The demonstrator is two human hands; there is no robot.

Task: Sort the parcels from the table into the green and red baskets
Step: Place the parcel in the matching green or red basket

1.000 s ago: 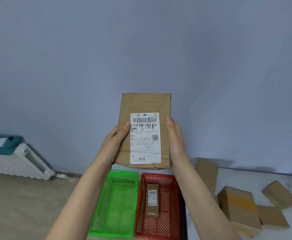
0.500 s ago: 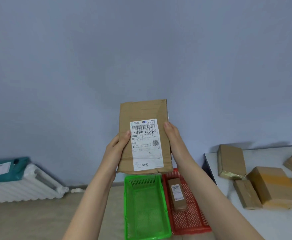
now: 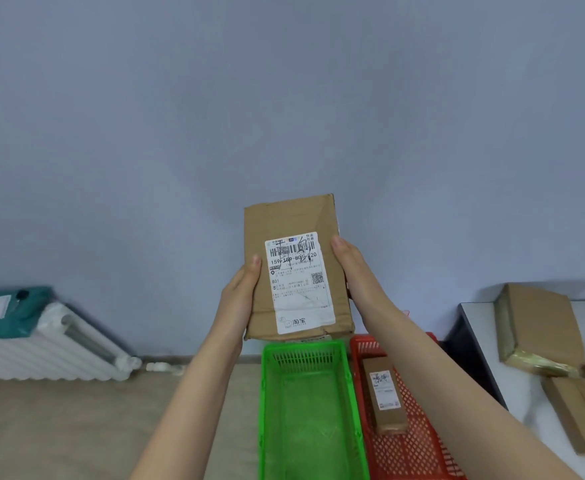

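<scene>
While we hold the flat brown cardboard parcel (image 3: pixel 286 220) with its white shipping label facing us, raised above the far ends of the two baskets, our left hand (image 3: pixel 241 296) grips its left edge and our right hand (image 3: pixel 348 265) grips its right edge, thumbs lying on the labelled face and the other fingers hidden behind it. Below, the green plastic mesh basket (image 3: pixel 305 346) stands just beside the red plastic mesh basket (image 3: pixel 419 448), in which a slim brown cardboard box (image 3: pixel 384 396) lies lengthwise. Further brown parcels (image 3: pixel 537 327) rest on the white table (image 3: pixel 526 393) to our right.
</scene>
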